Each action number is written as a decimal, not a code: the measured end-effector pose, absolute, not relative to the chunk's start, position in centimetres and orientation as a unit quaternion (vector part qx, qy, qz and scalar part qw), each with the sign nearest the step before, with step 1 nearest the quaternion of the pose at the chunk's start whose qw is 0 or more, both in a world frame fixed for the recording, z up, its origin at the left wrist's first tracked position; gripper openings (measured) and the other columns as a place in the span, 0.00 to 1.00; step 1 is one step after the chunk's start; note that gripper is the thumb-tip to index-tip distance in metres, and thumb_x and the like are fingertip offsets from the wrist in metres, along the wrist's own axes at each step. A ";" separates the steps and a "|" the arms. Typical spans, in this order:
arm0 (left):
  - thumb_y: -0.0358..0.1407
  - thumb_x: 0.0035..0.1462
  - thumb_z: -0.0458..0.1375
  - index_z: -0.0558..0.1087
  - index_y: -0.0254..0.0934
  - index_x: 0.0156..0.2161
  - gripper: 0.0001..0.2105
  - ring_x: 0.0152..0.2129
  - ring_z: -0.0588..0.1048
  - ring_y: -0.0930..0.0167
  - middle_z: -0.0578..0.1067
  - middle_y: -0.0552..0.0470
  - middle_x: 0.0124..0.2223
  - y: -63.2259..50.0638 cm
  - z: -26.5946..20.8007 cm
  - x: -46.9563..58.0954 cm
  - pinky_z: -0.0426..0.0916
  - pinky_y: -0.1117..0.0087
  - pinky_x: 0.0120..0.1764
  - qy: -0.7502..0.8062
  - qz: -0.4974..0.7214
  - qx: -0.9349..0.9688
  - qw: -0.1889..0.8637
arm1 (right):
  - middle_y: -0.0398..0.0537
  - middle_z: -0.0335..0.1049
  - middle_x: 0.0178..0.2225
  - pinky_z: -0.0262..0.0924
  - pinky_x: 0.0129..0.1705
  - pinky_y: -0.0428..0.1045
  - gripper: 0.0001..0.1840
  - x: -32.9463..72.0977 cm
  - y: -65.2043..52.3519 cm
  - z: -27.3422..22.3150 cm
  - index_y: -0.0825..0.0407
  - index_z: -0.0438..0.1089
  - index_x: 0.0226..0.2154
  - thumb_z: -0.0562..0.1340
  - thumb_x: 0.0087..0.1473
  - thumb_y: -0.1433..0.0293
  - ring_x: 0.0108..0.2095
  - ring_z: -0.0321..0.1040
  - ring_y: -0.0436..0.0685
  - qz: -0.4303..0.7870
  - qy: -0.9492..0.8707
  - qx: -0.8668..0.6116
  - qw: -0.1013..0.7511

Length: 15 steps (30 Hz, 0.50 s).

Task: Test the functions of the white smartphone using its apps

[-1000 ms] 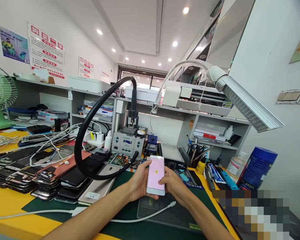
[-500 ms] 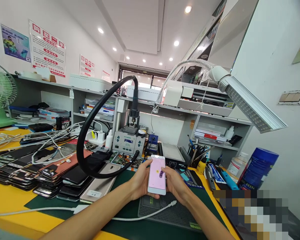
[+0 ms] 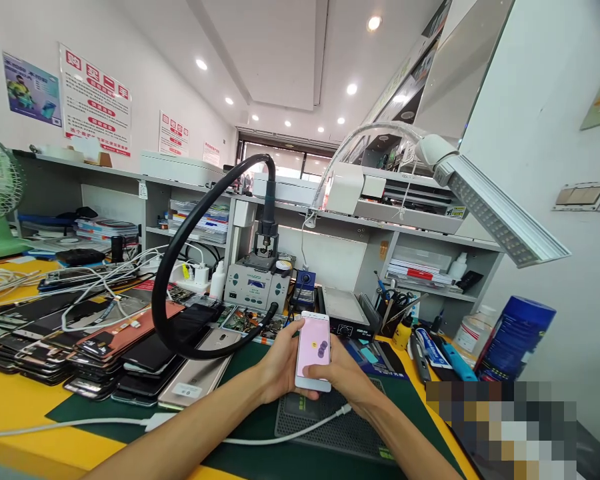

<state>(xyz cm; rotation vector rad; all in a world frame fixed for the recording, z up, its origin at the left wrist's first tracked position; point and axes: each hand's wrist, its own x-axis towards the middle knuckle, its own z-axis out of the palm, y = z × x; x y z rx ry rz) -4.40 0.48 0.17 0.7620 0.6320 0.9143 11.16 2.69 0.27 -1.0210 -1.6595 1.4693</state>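
Note:
A white smartphone (image 3: 307, 331) with a lit pink screen is held upright over the dark mat, facing me. My left hand (image 3: 279, 365) grips its left side, thumb along the upper edge and fingertips showing beneath the bottom. On the other side, my right hand (image 3: 347, 375) wraps the phone's right edge, its thumb lying across the lower screen; its other fingers are hidden behind. A yellow dot and several dark round shapes show on the screen. Below the hands lie a dark textured pad (image 3: 307, 423) and a white charging cable (image 3: 280, 440), its plug end near my right wrist.
Stacks of phones and phone parts (image 3: 100, 340) cover the left side. A hot-air station (image 3: 257, 288) with a looping black hose (image 3: 163, 280) stands behind. At right are a tool holder (image 3: 395, 310), a blue can (image 3: 517, 340) and a lamp (image 3: 505, 210) overhead.
My right thumb has moved down from the upper right of the screen to its lower part. The dark shapes on the screen look different. My left hand keeps its hold on the phone.

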 end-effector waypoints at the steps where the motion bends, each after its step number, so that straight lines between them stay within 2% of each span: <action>1: 0.61 0.55 0.46 0.72 0.36 0.49 0.32 0.28 0.75 0.61 0.75 0.43 0.39 0.5 0.1 -4.4 0.72 0.63 0.23 0.288 0.423 0.354 0.783 | 0.47 0.70 0.41 0.63 0.39 0.50 0.37 11.1 2.7 0.2 0.51 0.59 0.51 0.69 0.37 0.73 0.43 0.68 0.60 0.568 -0.635 -0.395 0.344; 7: 0.62 0.56 0.45 0.72 0.36 0.49 0.33 0.29 0.75 0.60 0.75 0.41 0.37 0.3 0.2 -4.4 0.72 0.63 0.23 0.278 0.416 0.360 0.787 | 0.49 0.72 0.43 0.63 0.35 0.51 0.32 11.5 3.4 0.1 0.49 0.60 0.53 0.63 0.43 0.70 0.41 0.70 0.63 0.613 -0.605 -0.388 0.329; 12: 0.62 0.55 0.45 0.72 0.37 0.49 0.33 0.29 0.75 0.60 0.74 0.44 0.34 0.4 0.1 -4.5 0.73 0.62 0.23 0.279 0.423 0.356 0.785 | 0.48 0.72 0.37 0.64 0.33 0.51 0.28 11.5 3.7 0.1 0.50 0.63 0.51 0.59 0.44 0.71 0.37 0.70 0.61 0.641 -0.570 -0.383 0.342; 15: 0.63 0.55 0.45 0.72 0.38 0.49 0.33 0.30 0.75 0.59 0.74 0.44 0.35 0.5 0.0 -4.5 0.73 0.61 0.23 0.283 0.428 0.352 0.783 | 0.49 0.71 0.36 0.65 0.34 0.53 0.26 11.4 3.4 0.6 0.51 0.63 0.51 0.59 0.46 0.69 0.38 0.70 0.62 0.651 -0.553 -0.392 0.342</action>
